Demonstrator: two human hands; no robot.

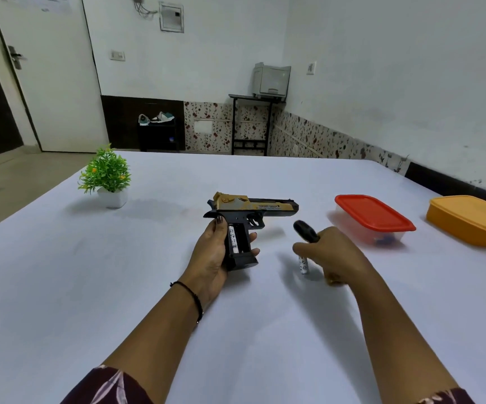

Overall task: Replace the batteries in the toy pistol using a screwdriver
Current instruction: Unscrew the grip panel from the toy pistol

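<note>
A: Where is the toy pistol [250,209]?

B: Near the middle of the white tabletop [148,287], lifted in the left hand [211,258]. The muzzle points to three o'clock and the handle hangs down toward six.

A: And how does that hand's grip stand?

B: Clamped on the handle. The thumb lies up the rear edge, the fingertips curl round the front, and the palm cups the base. The forearm comes in from seven o'clock with a thin black bracelet [192,295] at the wrist. The side of the handle is open, with one battery [233,239] seated upright inside.

A: The right hand [335,258]?

B: At four o'clock of the pistol, knuckles up, wrist bent. Its grip is closed round a dark rounded handle, probably the screwdriver [305,230], though it is blurred. It sticks out toward eleven o'clock. A second battery [303,265] shows upright just below the fingers.

A: What else sits around?

B: A red-lidded box [374,215] at three o'clock, a yellow box [469,218] beyond it, and a small potted plant [106,174] at ten o'clock, well apart from the hands
</note>
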